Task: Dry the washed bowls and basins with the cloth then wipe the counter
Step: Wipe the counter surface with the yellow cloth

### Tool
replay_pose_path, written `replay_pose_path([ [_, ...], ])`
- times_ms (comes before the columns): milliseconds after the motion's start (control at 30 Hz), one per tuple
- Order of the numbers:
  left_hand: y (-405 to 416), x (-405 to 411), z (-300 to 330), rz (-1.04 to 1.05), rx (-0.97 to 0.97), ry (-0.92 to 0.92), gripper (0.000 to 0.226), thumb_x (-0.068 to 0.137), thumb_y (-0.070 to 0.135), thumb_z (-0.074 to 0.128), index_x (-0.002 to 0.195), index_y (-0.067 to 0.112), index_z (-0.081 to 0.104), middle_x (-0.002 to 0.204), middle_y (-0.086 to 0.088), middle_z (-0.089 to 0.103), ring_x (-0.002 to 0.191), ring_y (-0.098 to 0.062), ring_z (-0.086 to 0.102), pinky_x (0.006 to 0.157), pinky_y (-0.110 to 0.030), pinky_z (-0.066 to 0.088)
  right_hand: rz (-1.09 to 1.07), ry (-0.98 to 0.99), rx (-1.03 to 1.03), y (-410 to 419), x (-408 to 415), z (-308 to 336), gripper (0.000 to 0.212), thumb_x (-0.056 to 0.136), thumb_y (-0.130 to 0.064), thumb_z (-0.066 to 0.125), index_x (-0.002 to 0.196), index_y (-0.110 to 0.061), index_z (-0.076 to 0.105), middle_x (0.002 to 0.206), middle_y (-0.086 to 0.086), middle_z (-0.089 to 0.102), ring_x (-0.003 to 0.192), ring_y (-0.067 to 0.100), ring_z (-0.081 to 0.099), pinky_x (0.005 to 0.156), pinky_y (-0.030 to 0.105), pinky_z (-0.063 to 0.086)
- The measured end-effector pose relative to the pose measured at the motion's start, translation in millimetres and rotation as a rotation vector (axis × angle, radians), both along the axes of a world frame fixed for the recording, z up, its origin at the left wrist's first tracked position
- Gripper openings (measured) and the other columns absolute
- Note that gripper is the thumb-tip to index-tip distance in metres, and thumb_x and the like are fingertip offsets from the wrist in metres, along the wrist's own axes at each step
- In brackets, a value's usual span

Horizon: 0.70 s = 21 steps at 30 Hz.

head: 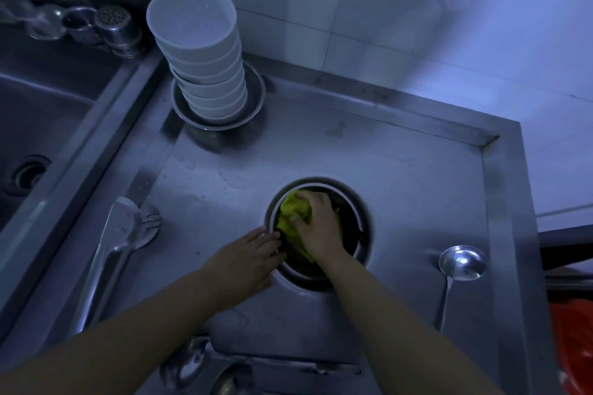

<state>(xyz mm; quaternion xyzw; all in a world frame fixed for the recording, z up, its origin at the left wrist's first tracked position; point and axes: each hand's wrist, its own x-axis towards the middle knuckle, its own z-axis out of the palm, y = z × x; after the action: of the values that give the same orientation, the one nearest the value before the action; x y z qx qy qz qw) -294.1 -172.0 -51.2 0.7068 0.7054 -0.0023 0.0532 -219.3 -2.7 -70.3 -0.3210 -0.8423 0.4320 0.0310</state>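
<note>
Inside a dark basin (351,236) on the steel counter (401,170), the right hand (317,228) grips a yellow cloth (293,213); the left hand (248,255), fingers straight, touches the rim.

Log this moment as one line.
step: drying basin | right hand: presses yellow cloth inside basin | left hand: steadies rim | white bowls: stacked

The right hand (317,228) presses a yellow cloth (293,213) into a round basin (361,221); the left hand (248,255) steadies its rim.
</note>
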Motion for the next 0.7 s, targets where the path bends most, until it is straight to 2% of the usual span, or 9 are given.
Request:
replay_pose_path([
  [100,1,-8,5,0.112,0.023,-0.113,0.052,0.054,0.028,0.085,0.102,0.015,0.071,0.105,-0.002,0.069,0.097,-0.017,0.067,0.086,-0.026,0.052,0.170,-0.031,0.001,-6,9,-5,0.056,0.077,0.000,0.065,0.130,-0.013,0.053,0.131,0.010,0.047,0.117,0.026,0.050,0.098,0.029,0.039],
  [167,8,-17,11,0.258,0.076,-0.175,0.058,0.051,0.016,0.085,0.106,0.010,0.068,0.105,-0.008,0.068,0.094,-0.024,0.067,0.091,-0.029,0.041,0.165,0.012,0.007,-5,15,-5,0.057,0.073,0.007,0.061,0.126,-0.011,0.058,0.126,0.011,0.052,0.115,0.027,0.052,0.098,0.027,0.039],
  [267,27,-34,21,0.305,0.162,-0.165,0.052,0.070,0.011,0.070,0.121,0.005,0.060,0.113,-0.016,0.065,0.104,-0.032,0.064,0.098,-0.034,0.038,0.094,0.112,-0.013,-7,16,1,0.054,0.072,0.011,0.061,0.121,-0.011,0.062,0.121,0.010,0.059,0.111,0.026,0.057,0.099,0.031,0.043],
  [333,45,-41,23,0.247,0.069,-0.177,0.059,0.083,0.010,0.063,0.138,0.007,0.043,0.135,-0.015,0.052,0.127,-0.030,0.049,0.110,-0.039,0.030,0.127,0.136,-0.063,-9,16,4,0.054,0.073,0.013,0.057,0.121,-0.010,0.063,0.123,0.010,0.061,0.114,0.024,0.057,0.101,0.033,0.044],
  [400,60,-48,22,0.192,-0.140,-0.163,0.063,0.094,0.011,0.046,0.149,0.019,0.016,0.155,-0.007,0.023,0.144,-0.017,0.018,0.118,-0.032,0.004,0.244,0.103,-0.037,-11,20,4,0.056,0.071,0.016,0.053,0.121,-0.009,0.064,0.127,0.011,0.060,0.119,0.024,0.053,0.104,0.024,0.038],
  [467,68,-51,22,0.115,-0.351,-0.057,0.057,0.097,0.016,0.035,0.149,0.025,0.014,0.158,-0.004,0.013,0.146,-0.015,0.004,0.116,-0.031,-0.007,0.335,0.043,-0.007,-10,26,2,0.056,0.072,0.017,0.049,0.121,-0.007,0.064,0.131,0.012,0.056,0.123,0.024,0.050,0.103,0.011,0.030],
  [533,67,-52,21,0.002,-0.421,0.086,0.050,0.099,0.026,0.033,0.147,0.026,0.022,0.157,0.003,0.020,0.146,-0.017,-0.003,0.117,-0.039,-0.008,0.399,0.014,-0.022,-10,32,4,0.050,0.077,0.014,0.047,0.121,-0.003,0.064,0.132,0.015,0.054,0.122,0.023,0.049,0.099,0.000,0.023],
  [567,65,-51,20,-0.050,-0.449,0.148,0.048,0.099,0.030,0.031,0.146,0.027,0.025,0.156,0.006,0.021,0.146,-0.020,-0.007,0.117,-0.044,-0.010,0.442,-0.002,-0.032,-9,35,6,0.046,0.079,0.012,0.048,0.120,-0.003,0.065,0.133,0.017,0.053,0.121,0.024,0.049,0.100,0.001,0.024],
  [700,56,-44,13,-0.063,-0.445,0.238,0.050,0.099,0.043,0.020,0.146,0.027,0.026,0.157,0.006,0.017,0.145,-0.026,-0.013,0.111,-0.051,-0.019,0.697,-0.136,0.171,-2,51,15,0.049,0.081,0.006,0.050,0.117,-0.022,0.069,0.136,0.010,0.052,0.118,0.034,0.048,0.100,0.043,0.035],
])
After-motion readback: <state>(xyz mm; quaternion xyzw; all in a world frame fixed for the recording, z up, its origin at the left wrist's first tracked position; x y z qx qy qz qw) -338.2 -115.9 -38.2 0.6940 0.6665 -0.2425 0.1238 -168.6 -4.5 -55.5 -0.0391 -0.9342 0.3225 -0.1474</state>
